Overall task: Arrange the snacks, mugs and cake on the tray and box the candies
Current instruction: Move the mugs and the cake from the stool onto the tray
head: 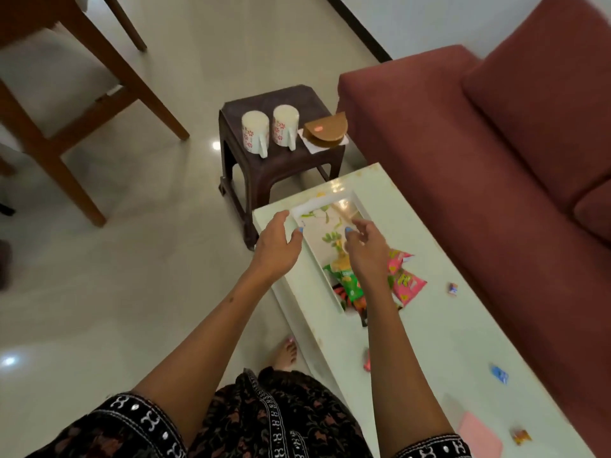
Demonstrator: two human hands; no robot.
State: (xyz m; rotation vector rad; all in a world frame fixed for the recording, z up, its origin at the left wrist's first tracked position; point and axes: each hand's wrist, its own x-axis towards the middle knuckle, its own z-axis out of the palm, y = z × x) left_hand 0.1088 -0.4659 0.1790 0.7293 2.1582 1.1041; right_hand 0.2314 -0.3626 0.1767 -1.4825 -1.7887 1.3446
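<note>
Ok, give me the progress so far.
Done: snack packets lie at the tray's near end. In hand: nothing; left hand and right hand hover open over the tray. Left: both mugs and the cake sit on the stool; candies lie scattered on the table.

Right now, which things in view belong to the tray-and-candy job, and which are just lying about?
Belongs to the job:
tray
snack packets
two mugs
cake
loose candies
left hand and right hand, both open over the tray

Just lying about:
stool
sofa
wooden chair
</note>
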